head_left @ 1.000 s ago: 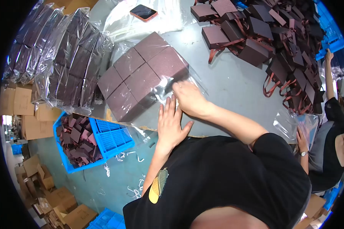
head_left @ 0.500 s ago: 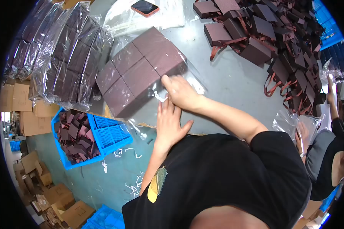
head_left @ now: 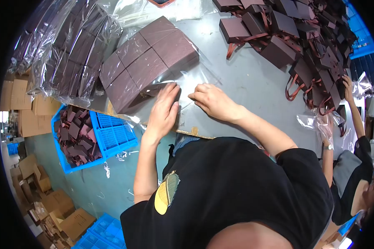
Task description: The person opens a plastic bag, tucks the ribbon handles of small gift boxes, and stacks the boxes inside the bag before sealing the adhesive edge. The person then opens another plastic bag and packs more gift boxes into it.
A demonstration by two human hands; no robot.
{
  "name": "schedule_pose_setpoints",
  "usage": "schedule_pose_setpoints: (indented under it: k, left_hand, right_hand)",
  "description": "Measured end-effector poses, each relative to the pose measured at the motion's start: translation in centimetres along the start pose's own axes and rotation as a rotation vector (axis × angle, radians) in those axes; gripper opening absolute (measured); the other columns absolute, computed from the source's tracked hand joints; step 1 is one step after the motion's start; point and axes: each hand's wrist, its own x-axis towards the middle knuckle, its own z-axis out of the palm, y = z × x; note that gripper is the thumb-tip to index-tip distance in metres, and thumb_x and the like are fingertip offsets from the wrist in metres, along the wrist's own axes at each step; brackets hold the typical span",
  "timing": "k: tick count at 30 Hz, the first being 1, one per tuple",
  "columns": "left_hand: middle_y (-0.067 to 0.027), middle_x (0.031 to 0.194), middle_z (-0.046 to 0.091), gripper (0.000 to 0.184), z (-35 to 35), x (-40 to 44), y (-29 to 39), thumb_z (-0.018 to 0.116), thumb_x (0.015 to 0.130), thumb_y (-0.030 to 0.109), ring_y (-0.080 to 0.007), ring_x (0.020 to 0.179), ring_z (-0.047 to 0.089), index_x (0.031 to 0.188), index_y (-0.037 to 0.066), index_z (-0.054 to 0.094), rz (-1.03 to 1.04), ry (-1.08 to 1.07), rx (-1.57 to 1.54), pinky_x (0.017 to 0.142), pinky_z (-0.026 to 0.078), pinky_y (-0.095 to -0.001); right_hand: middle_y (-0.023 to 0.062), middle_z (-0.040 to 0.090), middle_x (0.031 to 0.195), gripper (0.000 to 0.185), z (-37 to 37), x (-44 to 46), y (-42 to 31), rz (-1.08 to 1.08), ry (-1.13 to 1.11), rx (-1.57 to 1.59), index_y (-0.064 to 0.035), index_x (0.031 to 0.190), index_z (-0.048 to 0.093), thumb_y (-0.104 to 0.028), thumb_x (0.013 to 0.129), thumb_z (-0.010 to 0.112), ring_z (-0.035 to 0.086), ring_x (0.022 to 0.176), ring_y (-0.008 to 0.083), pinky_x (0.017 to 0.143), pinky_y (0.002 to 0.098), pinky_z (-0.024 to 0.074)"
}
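A clear plastic bag (head_left: 185,83) wraps a block of several dark brown boxes (head_left: 147,62) on the grey table. My left hand (head_left: 163,112) rests against the bag's near side, close to the boxes, fingers stretched out and side by side. Right of it, my right hand (head_left: 214,101) has its fingers curled together in a pinch at the loose end of the bag. What lies between those fingertips is too small to make out.
Bagged boxes (head_left: 70,50) stand at the left. Loose boxes with ribbons (head_left: 278,52) are heaped at the upper right. A blue crate (head_left: 99,133) is below the table's left edge. A co-worker's arm (head_left: 355,110) reaches at the right.
My hands have moved apart, the left up along the bag and the right to the right. The boxes sit slightly higher and further left in view. The co-worker's arm has moved towards the heap.
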Motion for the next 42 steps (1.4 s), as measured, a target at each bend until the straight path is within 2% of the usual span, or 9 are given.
schedule_pose_setpoints:
  k: [11,20,26,34,37,39,40,41,42]
  left_hand:
    - [-0.0232,0.146,0.048,0.04,0.6,0.2,-1.8,0.052,0.096,0.012,-0.0377,0.141,0.04,0.133,-0.002,0.056,-0.009,-0.049,-0.091,0.118,0.026,-0.046]
    - [-0.0234,0.144,0.049,0.039,0.8,0.4,-2.4,0.055,0.095,0.012,-0.0381,0.138,0.043,0.131,-0.003,0.056,-0.023,-0.032,-0.153,0.116,0.03,-0.0441]
    - [-0.0239,0.142,0.052,0.04,0.3,0.8,-2.1,0.058,0.093,0.012,-0.0376,0.134,0.047,0.129,-0.004,0.056,-0.027,-0.039,-0.123,0.112,0.036,-0.0429]
    - [-0.026,0.142,0.048,0.045,0.5,0.6,0.5,0.063,0.088,0.013,-0.0419,0.136,0.042,0.129,-0.004,0.054,-0.022,-0.088,0.17,0.116,0.031,-0.0492]
    - [-0.0257,0.143,0.048,0.046,0.8,-0.5,1.8,0.064,0.088,0.014,-0.042,0.137,0.042,0.13,-0.003,0.054,0.005,-0.107,0.194,0.115,0.032,-0.0487]
    - [-0.0239,0.144,0.048,0.047,0.4,-1.2,2.5,0.065,0.088,0.012,-0.0398,0.136,0.044,0.131,-0.002,0.054,0.042,-0.166,0.182,0.114,0.034,-0.0458]
    - [-0.0233,0.142,0.05,0.045,0.0,-1.4,2.8,0.065,0.087,0.01,-0.0397,0.133,0.047,0.129,-0.002,0.055,0.054,-0.187,0.122,0.113,0.036,-0.0453]
    - [-0.0227,0.14,0.052,0.042,-0.5,-1.9,3.2,0.066,0.087,0.009,-0.0395,0.13,0.049,0.127,-0.002,0.057,0.059,-0.212,0.064,0.112,0.038,-0.0448]
    - [-0.0221,0.138,0.054,0.04,-1.3,-2.6,3.4,0.066,0.087,0.008,-0.0393,0.127,0.052,0.125,-0.002,0.058,0.064,-0.244,0.011,0.111,0.039,-0.0444]
  right_hand:
    - [0.0052,0.062,0.09,0.015,0.1,0.9,2.1,-0.029,-0.032,0.147,-0.0108,0.091,0.071,-0.019,0.079,0.075,0.062,0.091,0.0253,0.083,0.0395,0.0455]
    - [0.0093,0.06,0.083,0.012,0.7,1.2,0.8,-0.033,0.0,-0.017,-0.0036,0.08,0.062,-0.014,0.086,0.065,0.06,0.082,0.0309,0.076,0.0415,0.045]
    - [0.0125,0.061,0.086,0.012,-2.1,-2.4,-2.2,-0.049,-0.492,-0.062,-0.0039,0.08,0.059,-0.013,0.087,0.06,0.062,0.085,0.0321,0.08,0.0424,0.0459]
    - [0.0151,0.062,0.077,0.007,-12.5,-21.3,-7.7,0.728,-0.553,-0.262,-0.0028,0.081,0.062,-0.009,0.081,0.061,0.063,0.077,0.0371,0.07,0.0471,0.0483]
    - [0.0202,0.063,0.102,0.019,-13.1,-28.3,-10.3,1.042,-1.113,-0.695,0.0005,0.104,0.058,-0.008,0.087,0.057,0.061,0.099,0.0369,0.082,0.0435,0.0516]
    - [0.0188,0.049,0.129,0.038,-23.1,-43.1,-3.9,1.452,-0.256,-0.431,-0.0041,0.13,0.036,-0.006,0.094,0.047,0.051,0.12,0.0319,0.09,0.0417,0.051]
    - [0.0181,0.042,0.143,0.049,-24.7,-48.3,-2.1,1.299,0.333,-0.015,-0.0064,0.143,0.025,-0.005,0.097,0.042,0.045,0.13,0.0295,0.094,0.0409,0.0506]
    - [0.0174,0.035,0.156,0.06,-24.5,-51.4,-1.0,1.093,0.555,0.332,-0.0087,0.156,0.014,-0.004,0.101,0.037,0.04,0.141,0.027,0.098,0.04,0.0503]
    - [0.0174,0.044,0.143,0.049,-22.7,-43.8,-2.7,1.392,-0.213,0.134,-0.0063,0.141,0.028,-0.006,0.096,0.045,0.047,0.13,0.0292,0.094,0.041,0.0507]
